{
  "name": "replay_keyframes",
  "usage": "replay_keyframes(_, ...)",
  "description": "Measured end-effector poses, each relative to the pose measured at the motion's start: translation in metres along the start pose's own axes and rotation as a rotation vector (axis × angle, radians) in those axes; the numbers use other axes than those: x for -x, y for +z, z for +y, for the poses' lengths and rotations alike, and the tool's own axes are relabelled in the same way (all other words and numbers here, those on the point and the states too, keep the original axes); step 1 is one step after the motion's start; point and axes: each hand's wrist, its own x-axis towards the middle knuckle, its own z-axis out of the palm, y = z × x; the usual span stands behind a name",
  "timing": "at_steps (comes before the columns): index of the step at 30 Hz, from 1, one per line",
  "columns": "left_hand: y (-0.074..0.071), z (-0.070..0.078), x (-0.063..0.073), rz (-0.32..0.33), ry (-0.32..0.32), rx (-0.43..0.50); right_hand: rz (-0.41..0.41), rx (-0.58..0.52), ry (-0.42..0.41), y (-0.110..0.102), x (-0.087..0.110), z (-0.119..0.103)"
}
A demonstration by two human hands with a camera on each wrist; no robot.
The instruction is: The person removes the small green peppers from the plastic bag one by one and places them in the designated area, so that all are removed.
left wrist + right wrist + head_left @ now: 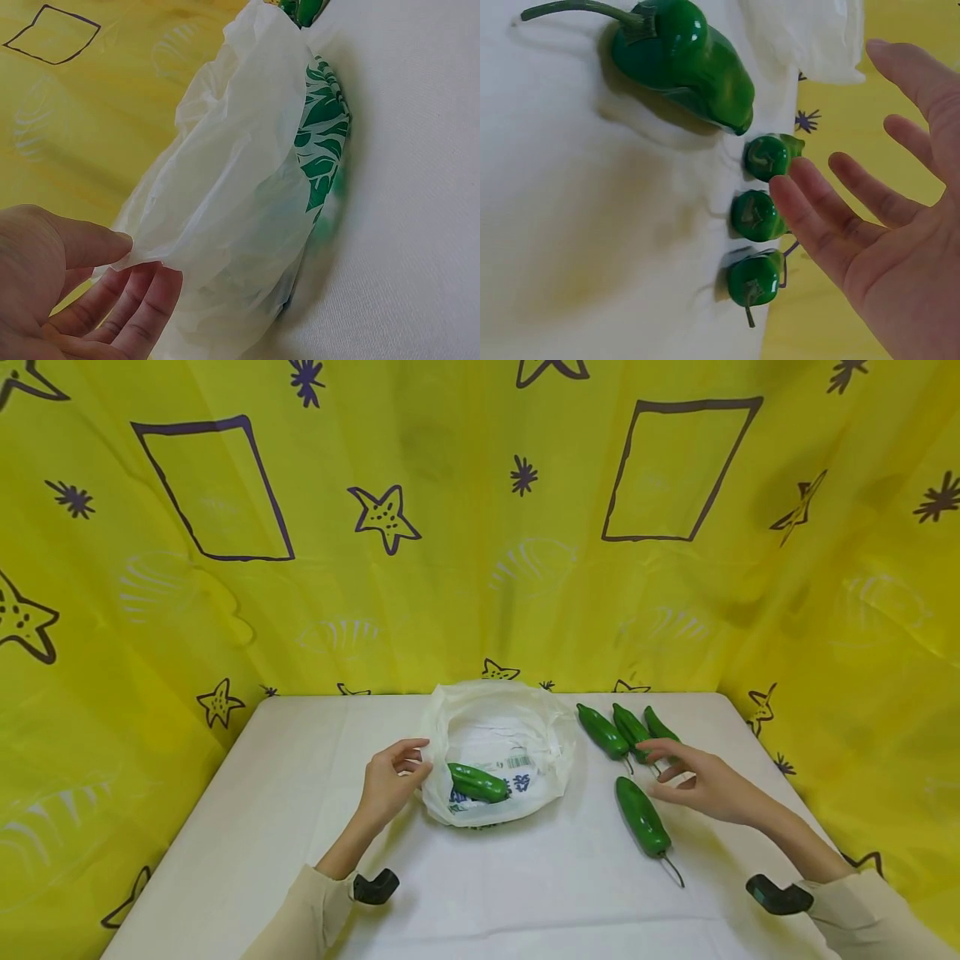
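A thin white plastic bag (437, 714) stands with its mouth spread wide, and one green pepper (478, 783) lies inside over printed blue characters. At the bag's left rim, my left hand (390, 781) pinches the plastic between thumb and fingers; the left wrist view shows this fold and green leaf print low on the bag (232, 165). My right hand (708, 785) hovers with loosely bent fingers, holding nothing. Just left of it lies a single green pepper (642, 817), its stem toward me. Three more green peppers (602, 731) lie in a row beyond that hand, partly covered by its fingers.
A white cloth covers the table (465, 902). Yellow curtains (450, 602) with starfish and shell drawings hang close behind the table and along both sides. Dark wrist devices (377, 887) sit at both sleeve cuffs.
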Motion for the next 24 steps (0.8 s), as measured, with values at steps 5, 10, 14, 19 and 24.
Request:
replay_keyframes(5,0.000,0.000,0.000,0.001,0.008,0.015,0.062,0.031,-0.046,-0.003,-0.005,-0.004)
replay_keyframes(10,0.000,0.000,0.000,0.002,0.009,0.013,0.089,0.057,-0.061,-0.007,-0.008,-0.006)
replay_keyframes(14,0.000,0.001,0.000,0.003,0.003,0.006,0.096,0.059,-0.061,-0.008,-0.010,-0.008)
replay_keyframes(19,0.001,0.001,0.000,0.003,-0.002,0.004,0.103,0.065,-0.080,-0.008,-0.013,-0.010)
replay_keyframes(24,0.001,0.002,0.000,0.004,-0.002,-0.002,0.098,0.061,-0.082,-0.010,-0.019,-0.014)
